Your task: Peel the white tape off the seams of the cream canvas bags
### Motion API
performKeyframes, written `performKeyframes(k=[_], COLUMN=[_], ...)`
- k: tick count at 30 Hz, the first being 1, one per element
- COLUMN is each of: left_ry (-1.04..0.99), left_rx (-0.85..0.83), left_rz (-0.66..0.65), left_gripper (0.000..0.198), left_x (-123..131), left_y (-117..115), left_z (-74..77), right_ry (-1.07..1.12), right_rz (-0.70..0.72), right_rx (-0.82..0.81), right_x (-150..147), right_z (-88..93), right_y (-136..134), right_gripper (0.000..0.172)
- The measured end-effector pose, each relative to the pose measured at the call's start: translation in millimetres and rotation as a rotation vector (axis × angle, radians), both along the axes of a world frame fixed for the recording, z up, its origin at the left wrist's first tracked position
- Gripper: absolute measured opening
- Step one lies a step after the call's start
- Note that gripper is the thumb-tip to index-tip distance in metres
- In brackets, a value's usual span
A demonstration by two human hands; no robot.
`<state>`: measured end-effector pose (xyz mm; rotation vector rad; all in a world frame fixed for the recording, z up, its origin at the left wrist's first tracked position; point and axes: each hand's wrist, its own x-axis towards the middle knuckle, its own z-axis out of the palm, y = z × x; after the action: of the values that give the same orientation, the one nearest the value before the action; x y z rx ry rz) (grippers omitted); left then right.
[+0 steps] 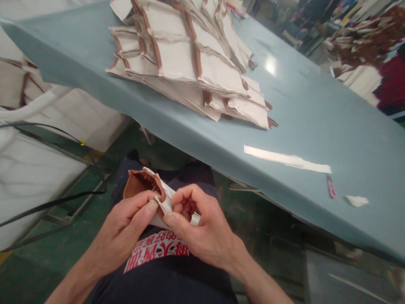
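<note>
White sacking (28,185) bulges at the far left with a black strap (57,202) slung across it, and green floor (104,169) shows between it and the person's lap. Over that lap, the left hand (125,230) pinches the fabric piece (142,183) (brown inside, white outside) between thumb and forefinger at its white edge. The right hand (204,230) grips the same piece from the other side, fingers curled and thumb pressed on the cloth. Both hands sit below the near edge of the blue-grey table (316,118), well apart from it. That edge slants from upper left to lower right. On top lies 1 fanned stack of brown-trimmed white pieces (190,59), its lower corners near the edge. Further right, close to the edge, lie 1 white strip (284,159), 1 small pink label (330,188) and 1 white scrap (357,200).
</note>
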<state>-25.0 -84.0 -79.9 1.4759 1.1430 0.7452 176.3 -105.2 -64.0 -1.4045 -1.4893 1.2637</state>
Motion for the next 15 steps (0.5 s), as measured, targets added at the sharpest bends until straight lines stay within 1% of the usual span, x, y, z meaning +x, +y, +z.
performKeyframes(k=[2,4,6,8,9,11,13,15], left_ry=[-0.006,-0.013,-0.024,0.008,0.042,0.093,0.081,0.051], left_rx=[-0.027,-0.038,0.01,0.117,0.177,0.271,0.321,0.36], left_rz=[-0.008,-0.045,-0.122,-0.134,-0.113,-0.088,-0.146,-0.213], left_gripper=[0.041,0.043,0.045,0.043,0.04,0.033,0.032,0.032], left_x=[-6,-9,-13,-17,-19,-22,-23,-22], left_y=[0,1,2,2,1,-1,-2,0], left_z=[5.4,8.1,5.7,-1.1,-5.0,-11.0,-12.5,-10.3], right_ry=[-0.006,-0.044,-0.081,-0.143,-0.178,-0.253,-0.328,-0.42], right_rz=[0.064,0.169,0.295,0.383,0.409,0.446,0.464,0.445], right_rx=[0.191,0.378,0.525,0.647,0.696,0.737,0.771,0.806], right_x=[12,20,25,27,28,29,30,29], right_z=[3.8,3.7,1.8,0.5,0.7,2.9,7.0,12.3], right_y=[7,16,26,35,38,43,44,43], right_gripper=[0.008,0.01,0.013,0.018,0.019,0.022,0.024,0.027])
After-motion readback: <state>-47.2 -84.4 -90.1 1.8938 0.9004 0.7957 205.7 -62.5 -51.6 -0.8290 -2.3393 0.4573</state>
